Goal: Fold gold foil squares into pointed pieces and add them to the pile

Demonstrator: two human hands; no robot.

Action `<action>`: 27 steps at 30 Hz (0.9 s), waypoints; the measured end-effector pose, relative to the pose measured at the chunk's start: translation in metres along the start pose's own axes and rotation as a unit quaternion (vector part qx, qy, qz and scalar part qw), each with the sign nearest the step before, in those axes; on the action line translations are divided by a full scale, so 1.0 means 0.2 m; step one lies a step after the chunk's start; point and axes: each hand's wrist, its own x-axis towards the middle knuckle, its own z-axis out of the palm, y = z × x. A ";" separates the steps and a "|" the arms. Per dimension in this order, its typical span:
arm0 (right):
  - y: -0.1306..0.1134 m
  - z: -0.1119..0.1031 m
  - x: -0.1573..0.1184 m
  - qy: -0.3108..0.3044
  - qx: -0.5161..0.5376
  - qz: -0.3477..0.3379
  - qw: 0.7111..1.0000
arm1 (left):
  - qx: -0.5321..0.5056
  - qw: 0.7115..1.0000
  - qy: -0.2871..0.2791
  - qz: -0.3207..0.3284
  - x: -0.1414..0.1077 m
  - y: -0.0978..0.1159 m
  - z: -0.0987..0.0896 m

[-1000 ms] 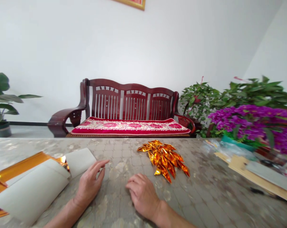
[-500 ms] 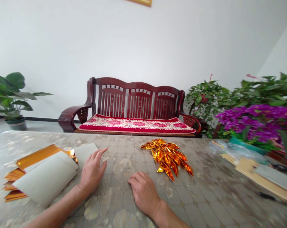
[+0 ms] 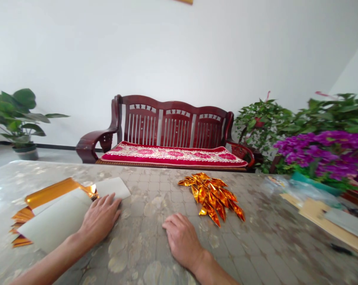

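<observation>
Left hand (image 3: pixel 101 217), open, at paper's (image 3: pixel 55 217) right edge, right hand (image 3: pixel 181 239), loosely curled, bare table (image 3: pixel 143 253) between, foil pieces (image 3: pixel 213 196) beyond.

Can't see beneath the curled fingers of the right hand (image 3: pixel 183 239), nor all of the white sheet (image 3: pixel 115 186), partly covered by the fingers of the left hand (image 3: pixel 101 217). Can make out only a sliver of gold frame (image 3: pixel 184 1) far beyond both hands' fingers, cut by the top edge. Can't identify the small, blurred dark object (image 3: pixel 341 249), well right of the right fingers.
</observation>
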 end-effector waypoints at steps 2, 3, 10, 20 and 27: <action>0.00 0.00 0.00 0.000 0.002 -0.001 1.000 | -0.026 0.999 -0.018 0.007 -0.01 0.01 -0.01; 0.00 0.00 0.00 0.000 0.003 -0.001 1.000 | -0.037 0.999 -0.022 0.012 -0.02 0.01 -0.01; 0.00 -0.01 0.00 0.004 0.010 -0.003 1.000 | -0.069 0.991 0.053 0.097 -0.05 -0.03 -0.07; 0.04 0.01 0.00 0.019 0.028 -0.029 0.999 | 0.000 0.992 0.093 -0.085 -0.08 -0.19 -0.38; 0.07 0.02 0.01 0.042 0.007 -0.060 0.997 | -0.007 0.986 -0.041 -0.160 -0.11 -0.27 -0.39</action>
